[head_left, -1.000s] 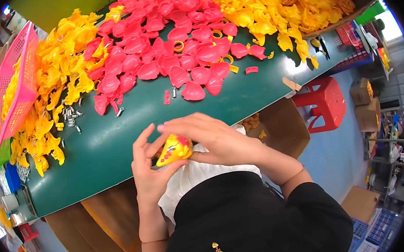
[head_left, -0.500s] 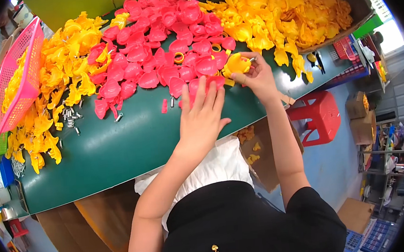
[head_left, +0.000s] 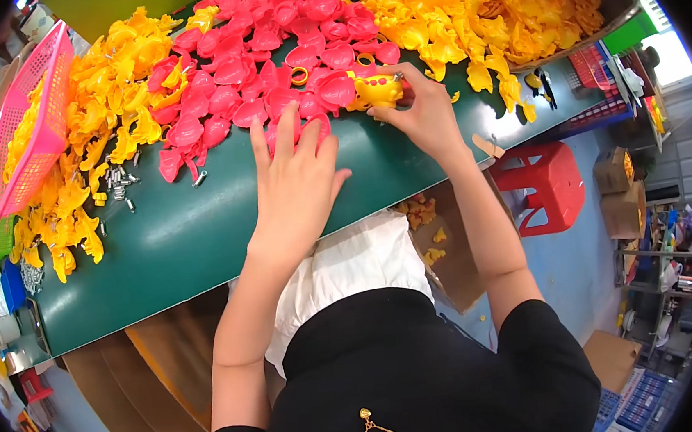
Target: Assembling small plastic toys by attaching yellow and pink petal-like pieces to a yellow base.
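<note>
My left hand lies flat on the green table, fingers spread, its fingertips on red plastic shells at the near edge of the red pile. My right hand is reached out to the right of it, gripping a yellow plastic piece beside the red pile. Heaps of yellow plastic parts lie on both sides: one at the left and a larger one at the far right.
A pink basket holding yellow parts leans at the table's left end. Small metal screws lie scattered by the left heap. A red stool and cardboard boxes stand on the floor to my right.
Earlier both hands held a yellow-and-red piece close to my body. Both have since reached forward to the piles; the left now rests on red shells, the right grips a yellow piece.
</note>
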